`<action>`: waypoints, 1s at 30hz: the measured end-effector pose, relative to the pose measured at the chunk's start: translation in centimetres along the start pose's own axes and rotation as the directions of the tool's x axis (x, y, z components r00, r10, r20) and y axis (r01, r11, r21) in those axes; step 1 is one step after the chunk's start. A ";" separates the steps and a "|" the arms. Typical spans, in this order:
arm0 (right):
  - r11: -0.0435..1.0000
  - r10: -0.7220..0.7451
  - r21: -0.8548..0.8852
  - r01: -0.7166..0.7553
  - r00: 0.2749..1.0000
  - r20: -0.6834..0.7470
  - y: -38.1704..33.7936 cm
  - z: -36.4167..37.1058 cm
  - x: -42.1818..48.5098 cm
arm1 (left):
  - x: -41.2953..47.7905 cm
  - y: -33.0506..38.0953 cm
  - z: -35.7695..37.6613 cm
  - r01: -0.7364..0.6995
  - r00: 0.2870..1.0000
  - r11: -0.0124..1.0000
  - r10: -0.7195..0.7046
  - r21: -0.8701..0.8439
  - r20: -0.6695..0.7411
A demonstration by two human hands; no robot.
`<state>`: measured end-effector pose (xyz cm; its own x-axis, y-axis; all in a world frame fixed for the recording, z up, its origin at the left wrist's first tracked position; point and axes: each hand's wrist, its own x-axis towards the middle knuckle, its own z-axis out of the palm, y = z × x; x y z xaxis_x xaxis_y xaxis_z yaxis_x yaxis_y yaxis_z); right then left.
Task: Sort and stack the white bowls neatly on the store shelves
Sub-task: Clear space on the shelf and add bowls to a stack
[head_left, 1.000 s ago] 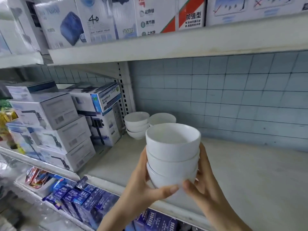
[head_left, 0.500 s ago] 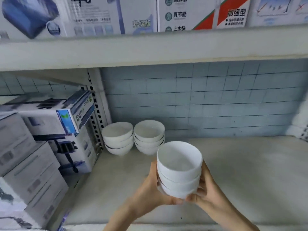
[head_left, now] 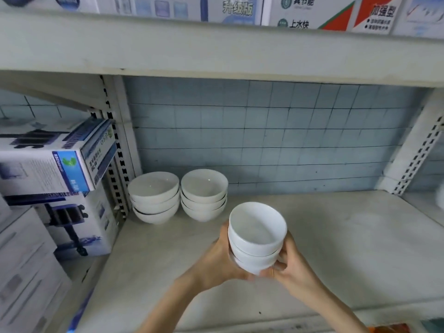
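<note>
I hold a stack of three white bowls (head_left: 257, 239) above the pale shelf board (head_left: 348, 248). My left hand (head_left: 216, 265) cups the stack from the left and below. My right hand (head_left: 292, 267) grips its right side, fingers curled under the bottom bowl. Two more stacks of three white bowls stand at the back left of the shelf: the left stack (head_left: 155, 197) next to the upright, the right stack (head_left: 204, 194) beside it. The held stack hovers in front and to the right of them.
A slotted shelf upright (head_left: 117, 159) separates this bay from stacked product boxes (head_left: 55, 162) on the left. The upper shelf board (head_left: 216, 51) carries more boxes. Blue tiles (head_left: 264, 135) back the bay. Another upright (head_left: 418, 155) stands at right.
The view has closed in on the shelf bay. The held bowl stack has moved deeper over the shelf board, nearer the two standing stacks. Both hands keep their hold.
</note>
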<state>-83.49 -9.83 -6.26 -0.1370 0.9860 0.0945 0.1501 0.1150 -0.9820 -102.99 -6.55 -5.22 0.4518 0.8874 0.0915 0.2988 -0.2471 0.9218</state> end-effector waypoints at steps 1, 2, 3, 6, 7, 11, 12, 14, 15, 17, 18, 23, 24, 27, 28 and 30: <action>1.000 -0.003 0.001 0.003 1.000 0.003 0.0 -0.2 0.3 | 0.3 -0.2 0.0 0.000 1.000 1.000 0.000 -0.001 -0.006; 1.000 -0.009 0.001 0.009 1.000 0.005 0.0 -0.3 0.7 | 0.6 -0.2 0.0 0.002 1.000 1.000 -0.002 -0.003 -0.013; 1.000 -0.015 0.004 0.015 1.000 0.008 0.0 -0.5 1.1 | 0.9 -0.2 -0.1 0.006 1.000 1.000 -0.006 -0.006 -0.021; 0.999 -0.026 -0.024 0.027 0.999 0.024 -0.2 -0.8 2.3 | 1.7 -0.2 0.0 0.015 0.997 1.000 -0.017 -0.026 -0.077; 0.999 -0.030 -0.033 0.031 0.999 0.026 -0.2 -0.9 2.7 | 1.9 -0.1 0.0 0.021 0.994 0.999 -0.025 -0.039 -0.104; 0.994 -0.089 -0.059 0.091 0.995 0.036 -0.2 -1.1 3.7 | 2.4 -0.6 0.5 0.040 0.981 0.998 -0.050 -0.057 -0.187; 0.993 -0.098 -0.064 0.100 0.995 0.037 -0.4 -1.1 3.9 | 2.4 -0.7 0.6 0.047 0.977 0.997 -0.059 -0.060 -0.207; 0.992 -0.111 -0.058 0.113 0.993 0.045 -0.8 -0.9 4.1 | 2.5 -0.7 0.7 0.046 0.966 0.996 -0.064 -0.077 -0.251; 0.991 -0.120 -0.052 0.123 0.992 0.049 -1.1 -0.7 4.2 | 2.5 -0.6 0.8 0.040 0.961 0.995 -0.063 -0.088 -0.270; 0.989 -0.140 -0.031 0.142 0.989 0.044 -1.4 -0.2 4.5 | 2.5 -0.5 0.9 0.042 0.949 0.994 -0.070 -0.099 -0.307; 0.989 -0.147 -0.011 0.147 0.989 0.028 -1.5 0.1 4.7 | 2.4 -0.5 1.0 0.045 0.945 0.994 -0.074 -0.096 -0.320; 0.985 -0.159 0.056 0.165 0.982 -0.103 -1.4 1.0 4.9 | 1.9 -0.4 1.6 0.106 0.881 0.990 -0.135 -0.089 -0.453; 0.984 -0.163 0.053 0.170 0.980 -0.115 -1.4 1.1 4.9 | 1.8 -0.4 1.5 0.122 0.856 0.987 -0.156 -0.100 -0.492; 0.983 -0.171 0.048 0.179 0.976 -0.134 -1.2 1.3 4.8 | 1.7 -0.3 1.3 0.134 0.793 0.982 -0.188 -0.135 -0.580; 0.982 -0.174 0.046 0.181 0.975 -0.136 -1.2 1.3 4.8 | 1.7 -0.4 1.1 0.133 0.774 0.979 -0.201 -0.156 -0.600; 0.982 -0.176 0.038 0.183 0.975 -0.138 -1.2 1.3 4.8 | 1.7 -0.4 0.9 0.120 0.742 0.975 -0.213 -0.187 -0.636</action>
<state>-85.61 -5.35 -4.88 -0.0245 0.9575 0.2874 0.0857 0.2885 -0.9536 -101.58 -5.25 -5.74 -0.2628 0.9584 0.1112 0.1883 -0.0621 0.9801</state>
